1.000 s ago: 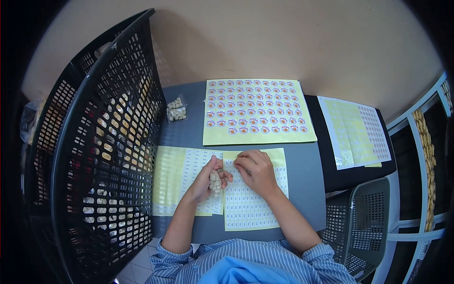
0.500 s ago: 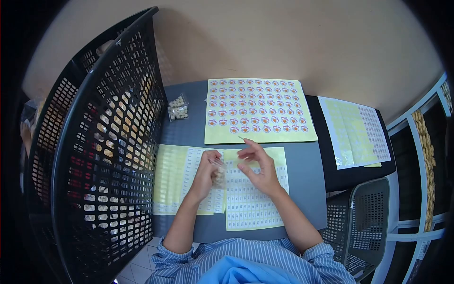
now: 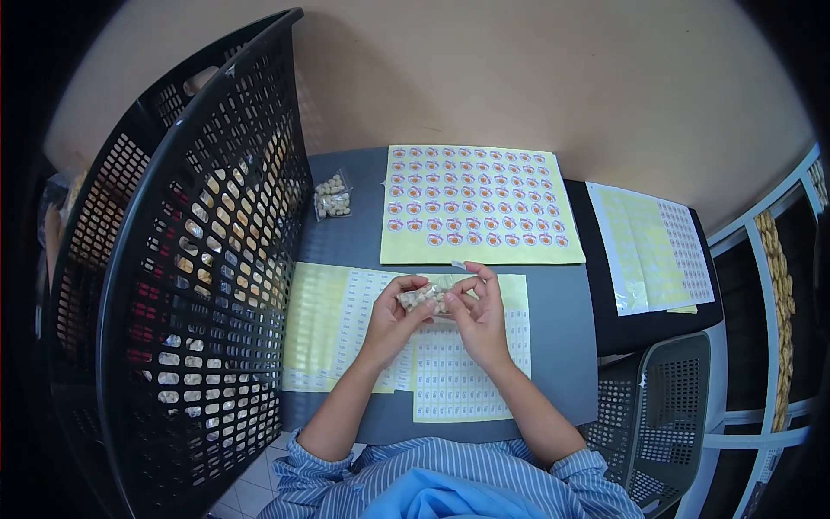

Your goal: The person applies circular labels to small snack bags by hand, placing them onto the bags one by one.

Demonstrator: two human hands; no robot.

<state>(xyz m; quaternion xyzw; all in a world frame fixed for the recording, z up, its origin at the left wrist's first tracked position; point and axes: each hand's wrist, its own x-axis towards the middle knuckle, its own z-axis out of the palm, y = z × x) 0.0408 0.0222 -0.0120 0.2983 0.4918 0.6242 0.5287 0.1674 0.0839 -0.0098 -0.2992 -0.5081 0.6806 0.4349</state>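
Both hands [image 3: 395,322] hold a bag [image 3: 437,303] above label sheets [image 3: 462,381].

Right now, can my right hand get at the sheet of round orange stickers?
Probably yes: your right hand is near the front edge of the sticker sheet, and nothing visible blocks the way, though that hand holds a bag and a small white slip.

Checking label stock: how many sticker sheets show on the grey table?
3 distinguishable: round-sticker sheet at the back, left label sheet in front, right label sheet beside it. More may be hidden underneath.
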